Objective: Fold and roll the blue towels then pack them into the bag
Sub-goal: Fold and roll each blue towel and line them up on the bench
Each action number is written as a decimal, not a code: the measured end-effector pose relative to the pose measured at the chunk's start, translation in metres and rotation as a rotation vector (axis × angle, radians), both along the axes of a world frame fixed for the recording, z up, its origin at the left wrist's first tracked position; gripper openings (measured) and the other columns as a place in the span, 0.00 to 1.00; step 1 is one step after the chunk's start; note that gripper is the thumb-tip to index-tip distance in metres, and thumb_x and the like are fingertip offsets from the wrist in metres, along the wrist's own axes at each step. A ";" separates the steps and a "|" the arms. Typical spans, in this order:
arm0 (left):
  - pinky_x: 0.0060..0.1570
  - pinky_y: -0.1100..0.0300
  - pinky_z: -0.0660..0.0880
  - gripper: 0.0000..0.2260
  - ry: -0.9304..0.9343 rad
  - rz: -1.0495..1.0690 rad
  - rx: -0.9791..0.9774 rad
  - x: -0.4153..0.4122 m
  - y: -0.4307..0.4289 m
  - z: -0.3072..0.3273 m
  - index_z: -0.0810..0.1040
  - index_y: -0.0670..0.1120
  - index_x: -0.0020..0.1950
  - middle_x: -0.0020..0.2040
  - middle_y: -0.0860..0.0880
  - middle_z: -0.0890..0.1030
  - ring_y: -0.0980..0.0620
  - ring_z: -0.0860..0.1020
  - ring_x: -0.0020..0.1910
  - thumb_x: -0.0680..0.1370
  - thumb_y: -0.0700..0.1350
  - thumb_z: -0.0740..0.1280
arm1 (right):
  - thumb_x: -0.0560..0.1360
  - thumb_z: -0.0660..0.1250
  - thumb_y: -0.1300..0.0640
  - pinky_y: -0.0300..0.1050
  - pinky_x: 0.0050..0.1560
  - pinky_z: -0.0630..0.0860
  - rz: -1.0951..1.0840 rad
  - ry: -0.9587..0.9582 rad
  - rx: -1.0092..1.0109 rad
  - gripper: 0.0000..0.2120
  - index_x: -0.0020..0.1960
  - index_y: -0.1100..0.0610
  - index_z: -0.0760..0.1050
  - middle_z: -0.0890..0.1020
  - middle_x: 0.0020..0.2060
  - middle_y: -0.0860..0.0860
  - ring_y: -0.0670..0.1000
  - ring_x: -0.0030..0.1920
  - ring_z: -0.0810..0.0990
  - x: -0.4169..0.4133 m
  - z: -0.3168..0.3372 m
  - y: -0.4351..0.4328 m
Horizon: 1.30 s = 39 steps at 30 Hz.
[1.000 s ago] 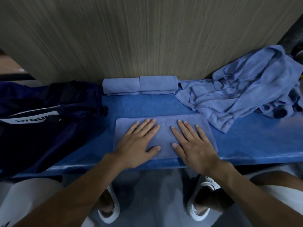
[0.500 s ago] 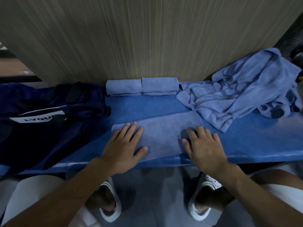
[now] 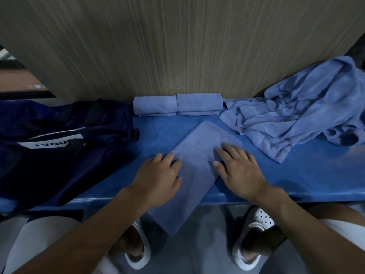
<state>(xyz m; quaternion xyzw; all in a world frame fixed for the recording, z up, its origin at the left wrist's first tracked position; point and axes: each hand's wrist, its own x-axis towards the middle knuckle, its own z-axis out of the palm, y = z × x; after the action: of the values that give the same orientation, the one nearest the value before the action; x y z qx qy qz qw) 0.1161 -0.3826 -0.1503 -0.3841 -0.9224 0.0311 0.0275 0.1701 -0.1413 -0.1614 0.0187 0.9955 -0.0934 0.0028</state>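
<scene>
The folded towel point(image 3: 197, 165) lies slanted between the hands, its near end hanging over the bench edge point(image 3: 296, 194). The left hand point(image 3: 158, 178) curls on its left edge; the right hand point(image 3: 237, 171) presses flat, fingers spread, gripping nothing.

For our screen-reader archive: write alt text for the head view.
Both hands, left hand and right hand, press a folded blue towel lying diagonally over the blue bench edge. Two rolled towels sit behind, a navy bag left, crumpled towels right.

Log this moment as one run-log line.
folded towel angled, overhanging bench | left hand, right hand flat on it | two rolls by wall
</scene>
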 end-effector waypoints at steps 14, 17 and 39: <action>0.43 0.56 0.68 0.09 -0.116 0.128 0.282 -0.040 0.010 0.003 0.79 0.47 0.43 0.43 0.52 0.76 0.48 0.77 0.42 0.78 0.49 0.62 | 0.80 0.58 0.44 0.49 0.74 0.52 0.129 -0.075 -0.096 0.28 0.77 0.47 0.57 0.57 0.77 0.45 0.47 0.75 0.57 -0.047 0.007 -0.009; 0.46 0.53 0.74 0.12 -0.237 0.387 0.457 -0.051 0.009 0.000 0.78 0.43 0.54 0.51 0.48 0.75 0.47 0.76 0.47 0.78 0.51 0.67 | 0.77 0.63 0.44 0.50 0.67 0.56 -0.001 -0.005 -0.206 0.29 0.76 0.48 0.59 0.65 0.72 0.46 0.50 0.70 0.62 -0.052 0.010 -0.008; 0.23 0.62 0.69 0.08 -0.814 0.759 0.963 -0.097 0.024 0.013 0.74 0.41 0.46 0.30 0.44 0.77 0.53 0.74 0.22 0.75 0.39 0.72 | 0.73 0.73 0.59 0.43 0.35 0.76 -0.275 -0.027 -0.933 0.06 0.41 0.58 0.76 0.83 0.35 0.51 0.47 0.33 0.80 -0.090 0.015 0.003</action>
<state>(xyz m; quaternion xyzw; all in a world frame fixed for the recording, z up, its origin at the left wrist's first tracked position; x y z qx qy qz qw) 0.0195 -0.3591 -0.1377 0.0349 -0.8406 -0.5151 -0.1641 0.0801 -0.1380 -0.1464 0.1482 0.8355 -0.5289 0.0114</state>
